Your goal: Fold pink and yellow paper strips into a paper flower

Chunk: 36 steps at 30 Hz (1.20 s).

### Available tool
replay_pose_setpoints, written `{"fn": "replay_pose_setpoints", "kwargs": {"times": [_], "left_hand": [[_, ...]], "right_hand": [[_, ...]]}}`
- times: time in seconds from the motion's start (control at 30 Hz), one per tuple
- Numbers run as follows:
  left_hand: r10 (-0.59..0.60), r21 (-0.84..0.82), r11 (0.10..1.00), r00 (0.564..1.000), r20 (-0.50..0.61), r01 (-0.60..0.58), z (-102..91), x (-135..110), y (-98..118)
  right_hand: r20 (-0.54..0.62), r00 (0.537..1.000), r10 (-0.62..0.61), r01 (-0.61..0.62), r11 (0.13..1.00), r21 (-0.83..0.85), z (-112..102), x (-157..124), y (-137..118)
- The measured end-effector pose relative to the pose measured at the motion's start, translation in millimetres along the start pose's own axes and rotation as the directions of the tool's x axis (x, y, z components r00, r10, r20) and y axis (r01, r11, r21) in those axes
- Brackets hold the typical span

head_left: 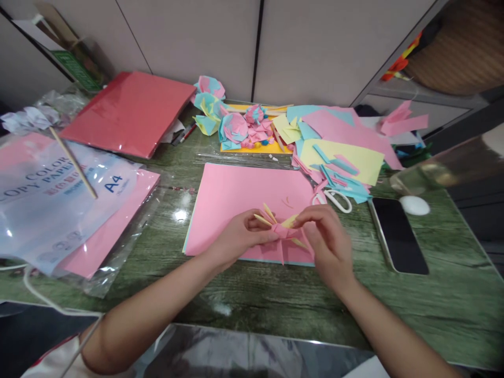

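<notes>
Between my two hands is a pink and yellow paper flower, with narrow yellow petals spreading out of a pink folded centre. My left hand pinches its left side, thumb against the pink part. At the upper right, the fingers of my right hand are closed on a yellow petal; part of the flower is hidden behind them. Underneath lies a stack of pink paper with blue sheet edges showing. White-handled scissors rest just beyond my right hand, their blades mostly covered by paper strips.
Folded paper flowers and coloured paper scraps crowd the back. A phone and white mouse lie at right. Left are a plastic paper pack, a wooden stick and a red pack. A transparent cup stands far right.
</notes>
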<state>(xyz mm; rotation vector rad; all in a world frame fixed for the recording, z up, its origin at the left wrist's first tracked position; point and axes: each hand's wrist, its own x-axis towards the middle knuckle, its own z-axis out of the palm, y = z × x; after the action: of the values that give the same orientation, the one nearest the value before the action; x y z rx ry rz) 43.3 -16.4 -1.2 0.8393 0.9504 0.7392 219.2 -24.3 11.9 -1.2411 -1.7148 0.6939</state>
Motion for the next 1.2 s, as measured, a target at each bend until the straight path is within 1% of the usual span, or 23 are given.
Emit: {"fn": "replay_pose_setpoints", "kwargs": {"times": [0.07, 0.13, 0.2, 0.23, 0.3, 0.33, 0.37, 0.43, 0.53, 0.6, 0.67, 0.73, 0.77, 0.87, 0.97, 1.07, 1.2], "left_hand": [[0.011, -0.023, 1.000, 1.000, 0.006, -0.011, -2.2, 1, 2], [0.008, -0.025, 1.000, 1.000, 0.029, -0.007, -4.5, 0, 4], [-0.012, -0.025, 1.000, 0.998, 0.059, 0.014, -6.6, 0, 6], [-0.024, -0.028, 0.999, 0.997, 0.070, 0.026, -7.4, 0, 6], [-0.039, -0.048, 0.998, 0.996, 0.082, 0.043, -8.2, 0, 6], [-0.040, -0.067, 0.997, 0.996, 0.078, 0.045, -8.1, 0, 6], [-0.037, -0.093, 0.995, 0.997, 0.066, 0.043, -7.7, 1, 5], [-0.030, -0.152, 0.988, 0.999, 0.029, 0.034, -5.9, 2, 3], [-0.036, -0.233, 0.972, 0.999, -0.035, 0.027, -2.0, 0, 1], [-0.032, -0.289, 0.957, 0.999, -0.042, 0.018, 0.6, -3, 1], [0.000, -0.339, 0.941, 1.000, -0.021, -0.007, 3.2, -6, 2], [0.035, -0.333, 0.942, 0.999, -0.026, -0.041, 6.2, -9, 1], [0.047, -0.300, 0.952, 0.998, -0.049, -0.059, 7.9, -11, 1], [0.080, -0.172, 0.980, 0.991, -0.103, -0.097, 12.7, -12, -2], [0.093, -0.094, 0.990, 0.991, -0.092, -0.101, 14.7, -12, -3], [0.102, -0.062, 0.992, 0.991, -0.088, -0.107, 13.6, -11, -2], [0.119, -0.065, 0.990, 0.989, -0.088, -0.125, 11.5, -11, -1]], "right_hand": [[-0.052, 0.998, 0.044, -0.041, 0.997, 0.062, -8, 5, 3], [-0.035, 0.997, 0.067, -0.065, 0.996, 0.068, -15, 11, 6], [0.053, 0.997, 0.057, -0.061, 0.996, 0.067, -20, 14, 8], [0.118, 0.992, 0.052, -0.062, 0.994, 0.087, -20, 15, 8], [0.248, 0.968, 0.033, -0.071, 0.987, 0.143, -19, 14, 8], [0.294, 0.956, 0.024, -0.076, 0.983, 0.167, -17, 13, 8], [0.312, 0.950, 0.020, -0.078, 0.981, 0.177, -14, 12, 6], [0.277, 0.961, 0.027, -0.071, 0.986, 0.151, -8, 8, 3], [0.167, 0.986, -0.001, -0.003, 1.000, 0.024, -1, 2, -2], [0.119, 0.992, -0.045, 0.054, 0.996, -0.072, 1, -1, -5], [0.067, 0.993, -0.101, 0.109, 0.984, -0.141, 2, -3, -7], [0.016, 0.988, -0.152, 0.152, 0.969, -0.195, 3, -4, -7], [0.000, 0.985, -0.175, 0.171, 0.961, -0.216, 3, -5, -6], [0.003, 0.968, -0.249, 0.243, 0.940, -0.240, 5, -8, -4], [0.039, 0.958, -0.286, 0.286, 0.928, -0.239, 7, -10, -3], [0.071, 0.951, -0.302, 0.310, 0.920, -0.240, 7, -11, -1], [0.096, 0.949, -0.301, 0.315, 0.922, -0.223, 6, -11, 0]]}}
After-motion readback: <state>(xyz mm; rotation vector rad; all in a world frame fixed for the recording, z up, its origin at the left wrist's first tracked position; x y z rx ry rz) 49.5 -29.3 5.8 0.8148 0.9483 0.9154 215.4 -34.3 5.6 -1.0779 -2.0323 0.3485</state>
